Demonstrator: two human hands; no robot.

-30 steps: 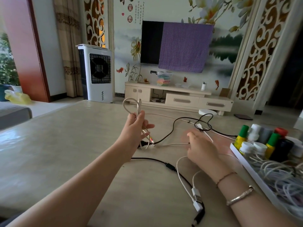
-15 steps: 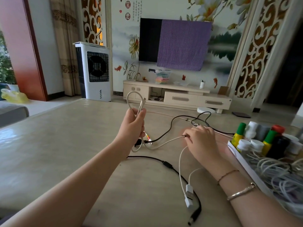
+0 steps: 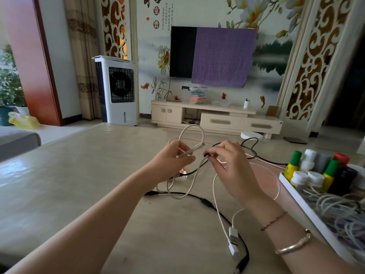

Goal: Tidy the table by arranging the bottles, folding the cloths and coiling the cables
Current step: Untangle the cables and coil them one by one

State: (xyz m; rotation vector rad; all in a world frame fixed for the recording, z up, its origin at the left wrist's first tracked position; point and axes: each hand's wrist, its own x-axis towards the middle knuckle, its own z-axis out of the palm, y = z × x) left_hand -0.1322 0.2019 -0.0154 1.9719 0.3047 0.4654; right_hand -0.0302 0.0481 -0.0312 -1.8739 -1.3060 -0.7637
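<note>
My left hand [image 3: 173, 161] grips a loop of the beige cable [image 3: 192, 129] raised above the table [image 3: 69, 184]. My right hand [image 3: 229, 163] is lifted close beside it and pinches the same cable lower down, near a dark end piece. The rest of the beige cable hangs down and trails onto the table. A black cable [image 3: 205, 202] and a white cable with USB plugs [image 3: 233, 240] lie loose below my hands. Several bottles [image 3: 320, 171] stand in a white tray [image 3: 308, 206] at the right.
The tray also holds a heap of pale coiled cables [image 3: 339, 214]. The table's far edge runs behind my hands; beyond it are a TV cabinet [image 3: 217, 119] and a white air cooler [image 3: 116, 89]. A grey sofa arm [image 3: 17, 141] sits at the left.
My right hand rose from the table and came left to the left hand, bringing a length of the beige cable up with it. The loop in the left hand grew larger.
</note>
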